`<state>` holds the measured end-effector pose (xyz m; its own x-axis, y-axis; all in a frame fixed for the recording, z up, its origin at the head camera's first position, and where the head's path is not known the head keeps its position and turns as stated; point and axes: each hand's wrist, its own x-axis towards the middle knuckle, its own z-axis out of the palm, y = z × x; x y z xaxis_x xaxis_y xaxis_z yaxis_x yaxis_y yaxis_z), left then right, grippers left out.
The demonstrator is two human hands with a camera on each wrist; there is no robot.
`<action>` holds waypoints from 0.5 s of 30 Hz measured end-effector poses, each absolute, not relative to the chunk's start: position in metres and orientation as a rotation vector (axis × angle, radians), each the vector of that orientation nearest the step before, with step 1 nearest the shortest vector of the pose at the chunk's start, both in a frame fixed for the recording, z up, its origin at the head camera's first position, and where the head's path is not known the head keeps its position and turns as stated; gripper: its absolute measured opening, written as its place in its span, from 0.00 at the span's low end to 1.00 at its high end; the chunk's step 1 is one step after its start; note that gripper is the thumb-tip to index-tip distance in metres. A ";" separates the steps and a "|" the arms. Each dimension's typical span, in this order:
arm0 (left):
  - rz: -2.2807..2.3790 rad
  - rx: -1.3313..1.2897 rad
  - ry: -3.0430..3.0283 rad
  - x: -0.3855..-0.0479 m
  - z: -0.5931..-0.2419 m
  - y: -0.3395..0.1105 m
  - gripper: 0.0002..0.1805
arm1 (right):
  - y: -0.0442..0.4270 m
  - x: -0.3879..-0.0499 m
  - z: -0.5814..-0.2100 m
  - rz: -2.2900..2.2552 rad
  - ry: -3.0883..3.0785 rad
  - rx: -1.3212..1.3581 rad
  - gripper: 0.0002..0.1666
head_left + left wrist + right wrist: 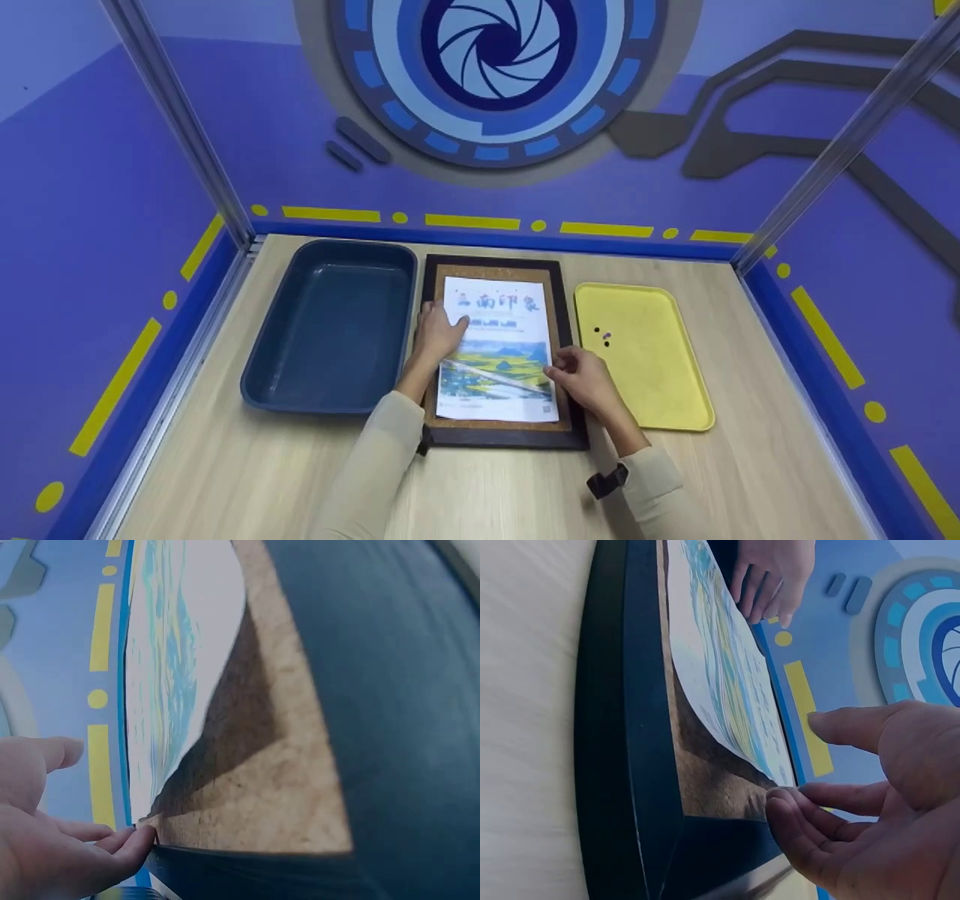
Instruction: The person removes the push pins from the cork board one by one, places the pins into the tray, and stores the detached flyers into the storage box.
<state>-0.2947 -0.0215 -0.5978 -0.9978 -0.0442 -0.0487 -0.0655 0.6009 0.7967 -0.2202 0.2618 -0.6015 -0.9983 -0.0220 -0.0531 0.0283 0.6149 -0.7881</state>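
Observation:
A printed poster (491, 356) with blue Chinese lettering and a landscape picture lies on a cork board (504, 424) in a dark frame (510, 438). Its lower part bows up from the cork in both wrist views. My left hand (437, 335) is at the poster's left side, fingertips (142, 844) touching the frame's inner edge, thumb apart from them. On the right side, my right hand (589, 379) has its fingertips (780, 802) at the poster's edge, the thumb also apart. Tiny reddish marks show along the poster's top; I cannot tell what they are.
A deep dark blue tray (330, 345) stands left of the frame. To the right, a shallow yellow tray (652, 367) holds a few small dark pieces (607, 343). Blue-purple panels (480, 199) enclose the wooden table (480, 495) at the back and sides.

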 end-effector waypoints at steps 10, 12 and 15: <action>1.449 -0.109 2.787 -0.306 -0.600 -0.025 0.31 | 0.255 -0.217 -0.602 -1.256 2.730 0.021 0.23; 1.448 -0.123 2.791 -0.306 -0.600 -0.025 0.29 | 0.253 -0.215 -0.603 -1.257 2.744 0.003 0.22; 1.419 -0.161 2.798 -0.307 -0.601 -0.025 0.28 | 0.250 -0.214 -0.606 -1.280 2.758 0.006 0.21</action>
